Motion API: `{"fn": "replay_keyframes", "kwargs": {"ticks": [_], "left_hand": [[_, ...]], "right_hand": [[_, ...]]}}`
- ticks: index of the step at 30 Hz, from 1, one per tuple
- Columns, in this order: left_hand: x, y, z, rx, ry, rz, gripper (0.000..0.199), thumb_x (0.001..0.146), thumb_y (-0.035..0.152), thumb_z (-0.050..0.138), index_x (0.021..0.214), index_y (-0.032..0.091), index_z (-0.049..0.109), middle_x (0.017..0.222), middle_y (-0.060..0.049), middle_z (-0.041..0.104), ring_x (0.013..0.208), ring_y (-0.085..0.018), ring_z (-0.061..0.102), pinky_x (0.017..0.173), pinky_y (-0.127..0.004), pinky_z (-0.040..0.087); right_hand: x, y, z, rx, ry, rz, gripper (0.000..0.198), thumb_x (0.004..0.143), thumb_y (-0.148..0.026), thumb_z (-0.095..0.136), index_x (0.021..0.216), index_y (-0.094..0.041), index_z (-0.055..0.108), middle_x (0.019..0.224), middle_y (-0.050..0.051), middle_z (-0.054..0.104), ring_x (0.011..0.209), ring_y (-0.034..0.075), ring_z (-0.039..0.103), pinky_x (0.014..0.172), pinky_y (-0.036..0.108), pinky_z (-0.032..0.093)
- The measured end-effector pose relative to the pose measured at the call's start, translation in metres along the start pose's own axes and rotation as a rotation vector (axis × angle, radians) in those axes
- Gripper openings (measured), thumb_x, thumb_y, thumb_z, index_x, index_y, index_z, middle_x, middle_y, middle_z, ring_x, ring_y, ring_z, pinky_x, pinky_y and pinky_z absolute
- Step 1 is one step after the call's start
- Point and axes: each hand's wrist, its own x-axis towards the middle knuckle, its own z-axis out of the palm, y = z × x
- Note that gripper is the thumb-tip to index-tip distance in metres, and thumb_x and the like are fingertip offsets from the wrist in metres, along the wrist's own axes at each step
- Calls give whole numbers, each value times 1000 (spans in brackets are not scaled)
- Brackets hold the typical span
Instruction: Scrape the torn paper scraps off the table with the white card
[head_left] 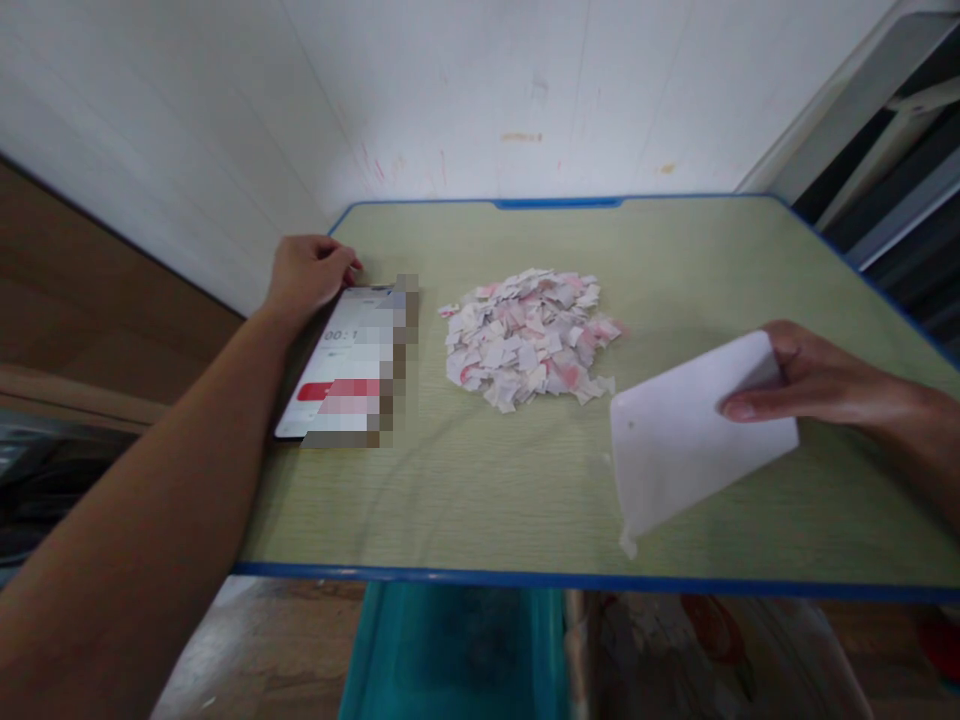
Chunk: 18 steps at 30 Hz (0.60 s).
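1. Paper-scrap pile (529, 340), landmark: torn white pieces, some pink-stained, heaped on the middle of the table (480, 500), which is pale green with a wood grain. We place all else from it.
2. Edges: blue rim (480, 576) all round. Behind the pile, the far edge carries a blue raised strip (559, 204); the near edge runs straight across, well in front of the pile.
3. Open room: we count a broad stretch of tabletop in front of the pile, another behind and to its right, and a narrow lane to its left, ending at the phone.
4. White board (690, 425), flat, round-cornered: to the right and front of the pile, tilted, one corner just beside the outermost scraps. We cannot tell whether it touches them.
5. Right hand (817, 375): right of the pile, clamped on the board's right end, thumb on the upper face.
6. Small scrap (628, 546): at the board's lowest corner, in front of the pile.
7. Smartphone (341, 350): left of the pile, screen lit, partly pixelated, blocking that side.
8. Left hand (311, 270): left of the pile, beyond the phone's top, fingers curled; we cannot tell whether they grip anything.
9. Wall (465, 90): behind the pile, white, marked.
10. Teal bin (457, 650): below the near edge, in front of the pile.
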Motion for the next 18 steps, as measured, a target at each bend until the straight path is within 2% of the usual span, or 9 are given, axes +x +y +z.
{"fn": "replay_keyframes", "kwargs": {"ticks": [6,12,18], "left_hand": [[-1,1,0,-1,11,7,13,76,20,57,73,12,67,60,0,54,53,-10,46,53,-24,32],[-2,1,0,-2,13,24,15,77,19,56,73,11,67,58,2,53,52,-9,45,52,-22,31],[2,-3,1,-6,8,22,15,77,19,56,74,10,68,58,2,54,52,-9,45,51,-23,31]], "right_hand": [[-7,-4,-3,-41,-71,61,13,59,-26,88,67,-20,80,55,-1,70,42,14,62,37,17,47],[0,0,1,31,30,-1,16,59,-29,89,69,-21,79,61,-2,73,46,12,65,41,16,49],[-3,1,-2,-6,-99,75,14,62,-26,87,70,-20,79,59,-2,72,45,13,64,39,17,49]]}}
